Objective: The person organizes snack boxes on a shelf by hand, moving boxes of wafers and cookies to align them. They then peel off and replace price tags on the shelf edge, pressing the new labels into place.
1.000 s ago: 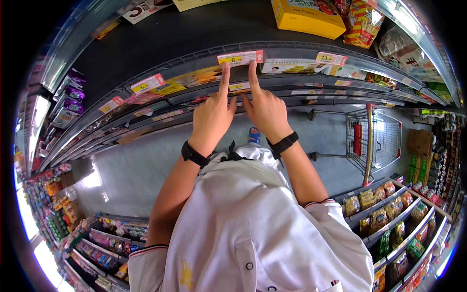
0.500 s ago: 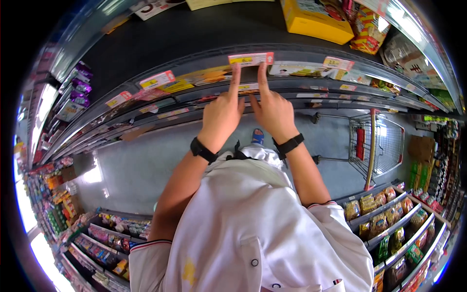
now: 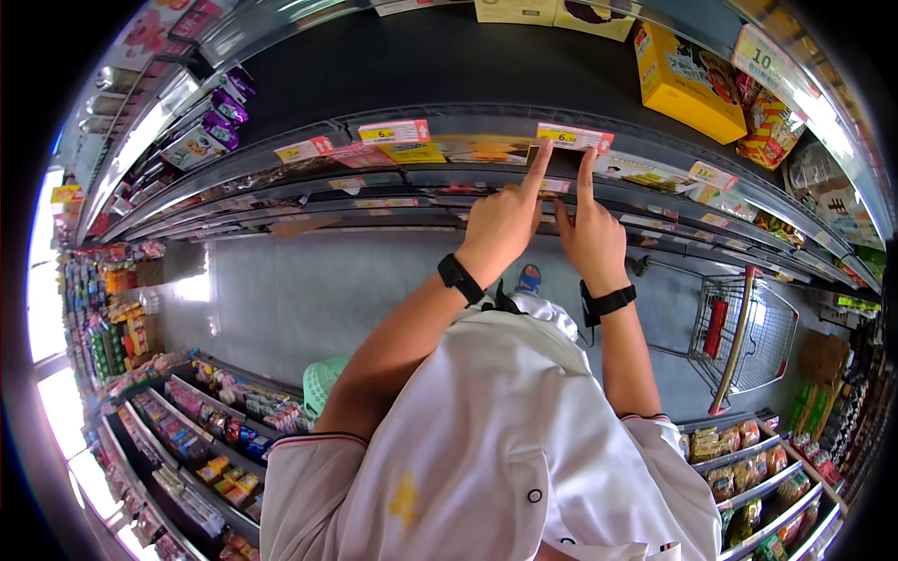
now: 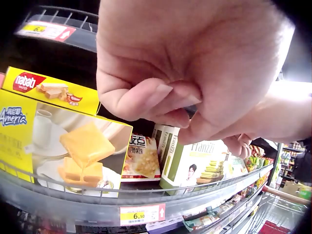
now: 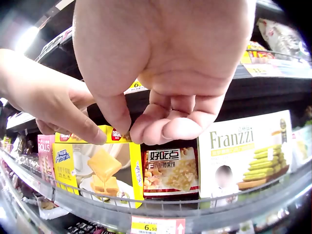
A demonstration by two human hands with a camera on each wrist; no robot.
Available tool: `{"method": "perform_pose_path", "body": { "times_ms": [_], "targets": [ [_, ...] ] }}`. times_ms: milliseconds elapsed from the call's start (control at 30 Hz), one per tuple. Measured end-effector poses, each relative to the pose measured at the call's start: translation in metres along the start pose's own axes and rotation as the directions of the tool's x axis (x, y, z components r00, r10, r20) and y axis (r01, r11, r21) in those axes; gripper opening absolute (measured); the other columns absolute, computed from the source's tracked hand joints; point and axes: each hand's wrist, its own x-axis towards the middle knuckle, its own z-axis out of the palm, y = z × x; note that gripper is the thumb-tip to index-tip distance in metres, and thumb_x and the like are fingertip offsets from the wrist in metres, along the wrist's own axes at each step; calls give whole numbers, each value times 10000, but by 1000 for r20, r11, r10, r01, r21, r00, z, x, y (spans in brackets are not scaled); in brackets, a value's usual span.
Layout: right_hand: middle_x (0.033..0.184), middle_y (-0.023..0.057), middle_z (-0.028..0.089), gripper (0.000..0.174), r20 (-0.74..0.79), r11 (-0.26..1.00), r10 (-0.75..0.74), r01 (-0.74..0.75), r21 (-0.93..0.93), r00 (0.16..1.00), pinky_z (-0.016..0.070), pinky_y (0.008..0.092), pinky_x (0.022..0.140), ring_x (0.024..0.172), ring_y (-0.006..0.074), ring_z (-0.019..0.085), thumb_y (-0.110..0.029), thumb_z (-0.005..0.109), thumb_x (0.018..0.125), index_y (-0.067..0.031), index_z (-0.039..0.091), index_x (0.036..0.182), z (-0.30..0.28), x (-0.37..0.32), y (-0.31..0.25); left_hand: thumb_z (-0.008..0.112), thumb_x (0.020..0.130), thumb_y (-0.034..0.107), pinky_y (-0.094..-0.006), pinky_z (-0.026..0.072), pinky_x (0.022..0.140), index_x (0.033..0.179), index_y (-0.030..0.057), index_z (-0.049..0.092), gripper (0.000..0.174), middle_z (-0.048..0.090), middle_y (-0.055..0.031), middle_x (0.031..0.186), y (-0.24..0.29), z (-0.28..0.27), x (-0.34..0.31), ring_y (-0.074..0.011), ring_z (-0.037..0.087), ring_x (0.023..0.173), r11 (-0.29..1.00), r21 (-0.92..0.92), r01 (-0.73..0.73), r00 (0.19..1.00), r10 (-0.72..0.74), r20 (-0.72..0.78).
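In the head view, my left hand (image 3: 500, 229) and right hand (image 3: 599, 238) are side by side at the shelf edge. Each reaches up with a straight index finger, the tips at the lower edge of a price tag (image 3: 572, 137) reading 6.50. The remaining fingers of both hands are folded in toward the palms, with nothing visible in them, as the wrist views show. On the shelf below stand a yellow Ameria box (image 5: 105, 170), a red and white snack pack (image 5: 170, 171) and a white Franzzi box (image 5: 246, 156).
A yellow carton (image 3: 687, 84) sits on the upper black shelf, to the right. Behind the shelf front, a shopping cart (image 3: 748, 327) stands on the aisle floor. Low bins of packaged snacks (image 3: 739, 467) are beside the body, and a green stool (image 3: 325, 383) is at left.
The head view has swung left, so shelf, hands and cart appear farther right, and the green stool shows more. Both index fingers stay at the same tag.
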Motion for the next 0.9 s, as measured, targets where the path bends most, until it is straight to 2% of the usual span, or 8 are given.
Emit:
{"method": "perform_pose_path", "body": {
  "times_ms": [267,500,533,633,667,767,800,900],
  "targets": [
    [643,115,666,965,-20,999,-37,37,-12,999,538,430,487,544,313,665,-265,676,954,-73,72,1681,2,1,2,660,906,153,-477,556,539,1694,178,50,997,714,-199,777,0,1,-1,-373,692,604,1000,4,1,1000,-1,-20],
    [677,142,689,969,15,999,-4,5,-43,1000,546,444,505,576,338,687,-263,675,957,-82,56,1681,1,1,-1,656,920,163,-491,558,556,1694,192,45,986,703,-189,768,-6,4,0,-385,693,626,999,-50,-22,999,21,-28],
    [682,147,692,970,12,999,-6,7,-45,1000,548,448,510,581,344,691,-264,676,956,-85,58,1681,0,0,0,661,940,190,-488,550,566,1694,214,70,959,698,-179,755,-12,7,-1,-378,685,621,992,-104,-78,994,69,-83],
    [681,167,692,969,5,998,3,-3,-58,1000,553,458,525,583,363,693,-259,680,952,-92,64,1682,0,0,-1,665,962,215,-461,546,588,1691,256,113,915,698,-158,766,-21,-28,-8,-356,684,636,983,-170,-64,995,77,69],
    [678,169,690,969,15,998,16,-15,-68,1000,553,456,525,580,363,692,-256,680,951,-92,66,1682,0,0,-1,665,980,238,-431,542,605,1676,284,198,840,701,-123,784,-32,-29,-14,-321,692,656,974,-186,-130,991,132,-5],
    [669,171,688,960,-4,996,23,-23,-83,1000,550,449,520,574,358,691,-250,677,954,-88,70,1680,6,-1,-2,660,990,244,-410,544,615,1655,288,270,772,705,-90,812,-63,-37,-35,-292,702,671,977,-213,3,1000,-8,-25],
    [668,170,688,959,-18,995,20,-22,-95,1000,548,445,515,573,354,691,-252,676,956,-87,69,1680,7,-1,-3,671,988,218,-407,543,614,1626,243,332,723,700,-62,814,-77,-34,-45,-272,704,669,968,-245,57,995,-76,-70],
    [663,169,690,956,-69,994,1,-9,-113,998,537,424,487,572,342,695,-264,672,967,-83,60,1679,11,-2,-9,682,980,168,-388,538,595,1602,185,363,700,687,-39,795,-108,-38,-70,-257,688,639,941,-324,98,945,-190,-266]
  ]
}}
